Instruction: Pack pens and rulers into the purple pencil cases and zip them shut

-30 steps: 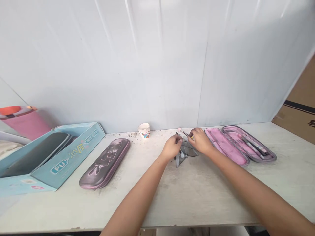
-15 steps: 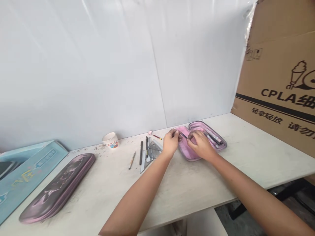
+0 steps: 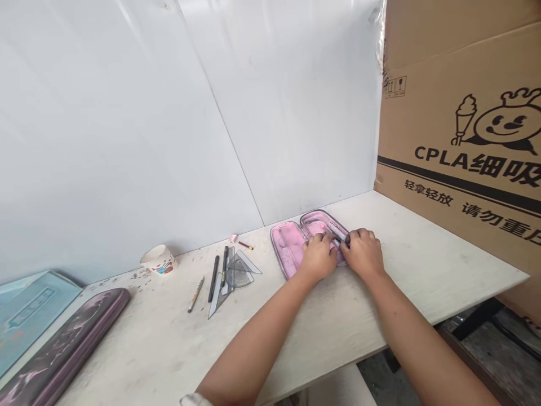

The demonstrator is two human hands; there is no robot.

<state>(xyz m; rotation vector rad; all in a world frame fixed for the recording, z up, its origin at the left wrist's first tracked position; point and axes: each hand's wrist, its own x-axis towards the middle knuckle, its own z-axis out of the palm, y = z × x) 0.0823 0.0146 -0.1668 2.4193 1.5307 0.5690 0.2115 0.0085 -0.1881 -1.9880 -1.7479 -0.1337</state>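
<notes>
The left hand point(image 3: 319, 256) and the right hand point(image 3: 362, 254) sit close together over an open pink-lined zip pencil case point(image 3: 288, 248), which lies flat on the worktop point(image 3: 338, 321) near the wall, both halves spread. Both hands are curled inward with the fingers bent down, and the right fingertips point(image 3: 351, 232) reach a dark slim pen point(image 3: 346, 239) lying at the case's far half, with a pale lilac stick point(image 3: 336, 229) just beside it. The hands hide much of that spot, so I cannot tell whether either one is actually gripping the pen. To the left of the case, a set square point(image 3: 215, 294), a protractor point(image 3: 237, 276) and a second set square point(image 3: 249, 264) overlap on the worktop, with two black pens point(image 3: 213, 279) lying across or beside them and a wooden pencil point(image 3: 195, 294) just left of those. Nearer the wall are a pink eraser point(image 3: 234, 238) and a short red pencil stub point(image 3: 245, 245). Farther left stand a small paper cup point(image 3: 158, 259) among scattered pencil shavings point(image 3: 141, 274), a dark pencil case lid point(image 3: 71, 338) and a pale blue box point(image 3: 29, 310). A large cardboard carton point(image 3: 460, 129) stands at the right end.
</notes>
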